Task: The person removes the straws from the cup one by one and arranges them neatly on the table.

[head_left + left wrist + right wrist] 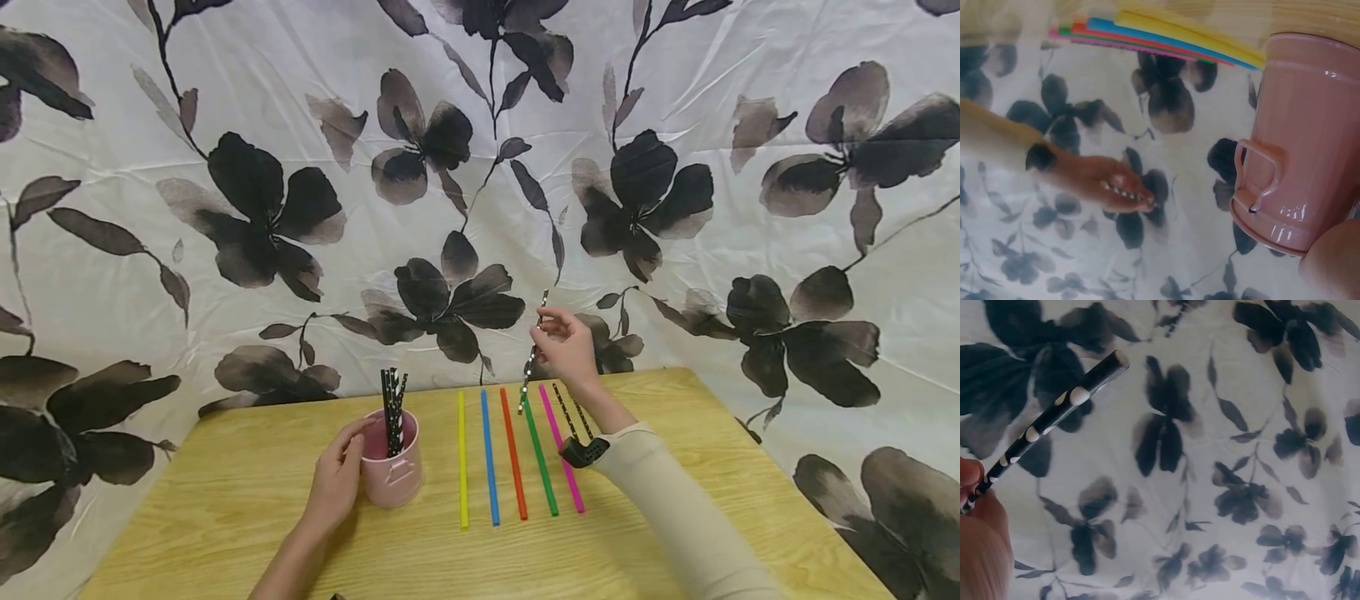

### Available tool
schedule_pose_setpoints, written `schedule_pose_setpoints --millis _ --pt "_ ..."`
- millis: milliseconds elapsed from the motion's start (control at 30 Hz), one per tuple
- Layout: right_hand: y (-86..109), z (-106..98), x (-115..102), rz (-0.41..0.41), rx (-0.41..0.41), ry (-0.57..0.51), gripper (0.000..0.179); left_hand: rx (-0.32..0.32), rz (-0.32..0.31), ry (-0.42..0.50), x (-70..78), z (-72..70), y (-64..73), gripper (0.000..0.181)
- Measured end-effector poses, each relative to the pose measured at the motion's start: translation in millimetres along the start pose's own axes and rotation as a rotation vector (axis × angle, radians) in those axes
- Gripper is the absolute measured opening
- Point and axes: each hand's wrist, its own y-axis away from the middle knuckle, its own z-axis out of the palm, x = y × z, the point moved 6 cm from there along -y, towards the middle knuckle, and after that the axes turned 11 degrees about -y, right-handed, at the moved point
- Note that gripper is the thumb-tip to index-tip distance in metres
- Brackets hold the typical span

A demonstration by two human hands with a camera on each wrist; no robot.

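Between the thumb and fingers of my right hand (567, 350) a black straw with white dots (529, 367) is pinched, raised above the back of the table and tilted. The right wrist view shows one end of this straw (1054, 417) close up. My left hand (337, 479) holds the pink metal cup (393, 487) from its left side, fingers at the rim. Several black-and-white patterned straws (393, 412) stand in the cup, their lower ends hidden. In the left wrist view the cup's small handle (1259, 172) faces the camera.
Right of the cup, a yellow straw (462, 458), blue straw (490, 458), red straw (513, 458), green straw (540, 454) and magenta straw (573, 483) lie in a row. Beyond them lie two dark patterned straws (566, 412), partly behind my right wrist. A flowered cloth (450, 208) hangs behind the wooden table (225, 492).
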Motion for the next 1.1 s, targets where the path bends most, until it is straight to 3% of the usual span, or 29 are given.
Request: schedule_pose_setpoints --millis 233,567,733,900,1100 --pt "-11.8 -53.0 33.2 0.037 0.024 0.134 0.034 -0.005 -0.046 -0.019 -2.5 -1.3 -0.4 0.034" --pt "-4.4 -116.1 71.6 0.127 0.084 0.344 0.039 0.011 0.023 -0.012 4.2 -2.0 0.0 0.032" --pt "1.3 -136.4 85.8 0.150 0.113 0.452 0.027 0.012 0.014 0.002 4.8 -2.2 0.5 0.032" --pt "6.1 -152.7 102.1 0.162 0.089 0.573 0.025 0.016 0.022 -0.008 3.4 -2.5 -0.1 0.032" --pt "14.4 -171.1 121.2 0.201 0.096 0.596 0.028 0.008 0.017 0.018 6.6 -3.3 0.8 0.031"
